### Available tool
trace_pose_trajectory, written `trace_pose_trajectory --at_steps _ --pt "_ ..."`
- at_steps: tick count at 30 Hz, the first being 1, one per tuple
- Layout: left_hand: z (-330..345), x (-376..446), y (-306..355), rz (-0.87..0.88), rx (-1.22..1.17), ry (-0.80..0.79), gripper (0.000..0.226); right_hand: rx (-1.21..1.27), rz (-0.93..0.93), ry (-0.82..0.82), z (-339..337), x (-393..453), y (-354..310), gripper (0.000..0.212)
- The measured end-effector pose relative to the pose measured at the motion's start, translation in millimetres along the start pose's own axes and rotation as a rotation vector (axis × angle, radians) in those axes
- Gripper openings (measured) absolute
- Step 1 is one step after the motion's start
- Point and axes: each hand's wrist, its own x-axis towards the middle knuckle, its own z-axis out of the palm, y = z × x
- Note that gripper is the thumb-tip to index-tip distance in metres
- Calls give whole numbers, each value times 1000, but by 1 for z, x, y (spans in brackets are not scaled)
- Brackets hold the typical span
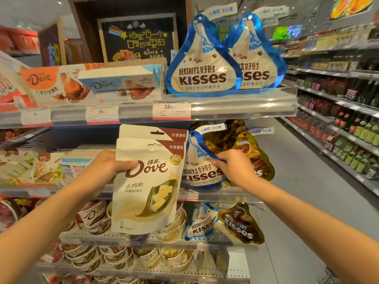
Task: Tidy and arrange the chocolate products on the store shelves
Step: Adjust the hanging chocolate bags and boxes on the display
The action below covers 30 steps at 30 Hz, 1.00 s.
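Fingers of the left hand [103, 168] are clamped on two stacked Dove pouches [146, 181] at centre frame, gripped at the left edge. Light, soft and slick, they are best pinched near the top seam. Right of centre, the right hand [231, 167] pinches a blue Kisses bag [200, 167] on the crowded middle shelf [205, 196]; little room is left behind its clear lip.
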Motion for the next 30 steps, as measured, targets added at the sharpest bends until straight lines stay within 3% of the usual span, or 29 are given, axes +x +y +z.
trace_pose_trajectory --at_steps 7,16,30 --pt "-14 6 15 7 6 -47 4 221 -174 221 -98 1 -6 17" --pt "-3 15 28 8 1 -38 11 489 -115 555 -174 75 -40 22" --pt "5 14 22 28 17 -33 11 396 -82 399 -142 120 -58 33"
